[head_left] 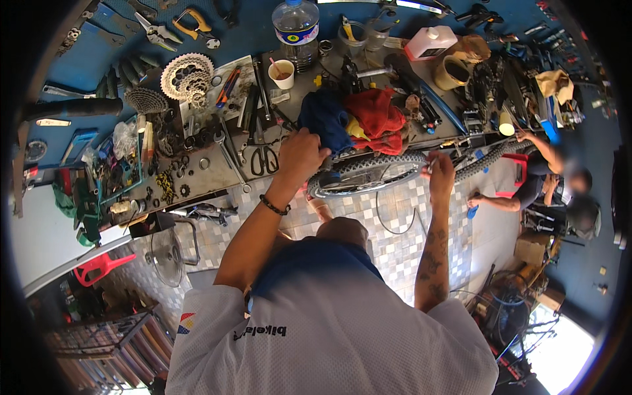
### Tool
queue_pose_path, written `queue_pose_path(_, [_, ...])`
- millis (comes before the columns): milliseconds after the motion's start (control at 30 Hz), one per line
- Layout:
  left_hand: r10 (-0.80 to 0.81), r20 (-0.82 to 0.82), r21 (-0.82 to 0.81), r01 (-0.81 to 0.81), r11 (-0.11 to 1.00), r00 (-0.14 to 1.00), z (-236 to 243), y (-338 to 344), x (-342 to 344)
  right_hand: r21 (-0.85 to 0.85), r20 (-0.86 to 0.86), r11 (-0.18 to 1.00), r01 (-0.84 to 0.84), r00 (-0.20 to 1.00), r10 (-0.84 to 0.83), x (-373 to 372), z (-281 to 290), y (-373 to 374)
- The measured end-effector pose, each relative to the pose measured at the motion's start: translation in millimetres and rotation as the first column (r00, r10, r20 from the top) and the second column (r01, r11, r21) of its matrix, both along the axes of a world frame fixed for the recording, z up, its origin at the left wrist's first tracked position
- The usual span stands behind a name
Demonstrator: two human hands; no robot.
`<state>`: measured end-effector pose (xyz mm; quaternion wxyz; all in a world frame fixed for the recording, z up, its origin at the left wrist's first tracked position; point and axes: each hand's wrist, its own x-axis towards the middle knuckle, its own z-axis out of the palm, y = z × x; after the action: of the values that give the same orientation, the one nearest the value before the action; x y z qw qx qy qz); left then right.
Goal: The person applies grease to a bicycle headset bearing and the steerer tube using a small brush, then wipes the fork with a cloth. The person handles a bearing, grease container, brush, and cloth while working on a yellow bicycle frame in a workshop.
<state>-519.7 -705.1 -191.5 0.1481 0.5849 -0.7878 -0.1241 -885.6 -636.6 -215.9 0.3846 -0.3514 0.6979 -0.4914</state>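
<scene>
A bicycle wheel with a black knobby tyre (375, 161) stands in front of the workbench, seen nearly edge-on. My left hand (301, 157) is closed at the bench edge, above the tyre's left end and beside a dark blue cloth (322, 122). What its curled fingers hold, if anything, is hidden. At the tyre's right end my right hand (441, 174) has its fingers pinched together close to the rim. Whatever is between those fingertips is too small to make out. A red cloth (375, 112) with a yellow piece lies on the bench behind the wheel.
Scissors (264, 160), wrenches (228, 155) and cassette sprockets (187, 76) crowd the bench to the left. Behind are a paper cup (281, 74) and a large water bottle (296, 36). Another person (553, 174) sits at the right near a second tyre (490, 160). A fan (166, 257) stands at lower left.
</scene>
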Motion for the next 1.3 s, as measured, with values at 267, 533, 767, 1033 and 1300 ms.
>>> queue_pose_path(267, [0.343, -0.562, -0.111, -0.480, 0.870, 0.752, 52.6, -39.8, 25.1, 0.024, 0.130, 0.999, -0.034, 0.991, 0.030, 24.2, -25.8, 18.9])
queue_pose_path(533, [0.328, -0.942, 0.298, -0.264, 0.917, 0.075, 156.2, -25.2, 54.5, -0.072, 0.014, 0.990, -0.123, 0.992, 0.125, 19.3, -13.1, -51.0])
queue_pose_path(767, [0.399, -0.893, 0.351, -0.232, 0.907, 0.207, 142.6, 2.5, 70.6, -0.106, -0.072, 0.982, -0.159, 0.986, 0.152, 8.2, -20.5, -87.0])
queue_pose_path(1033, [0.511, -0.722, 0.288, -0.467, 0.836, 0.468, 76.6, 18.6, 88.6, -0.095, -0.002, 0.976, -0.195, 0.981, 0.196, -1.5, -38.5, -96.8])
queue_pose_path(1300, [0.252, -0.672, -0.005, -0.344, 0.939, 0.697, 19.5, 68.5, 48.0, -0.156, 0.154, 0.946, -0.284, 0.939, 0.307, -37.3, -78.0, -98.1])
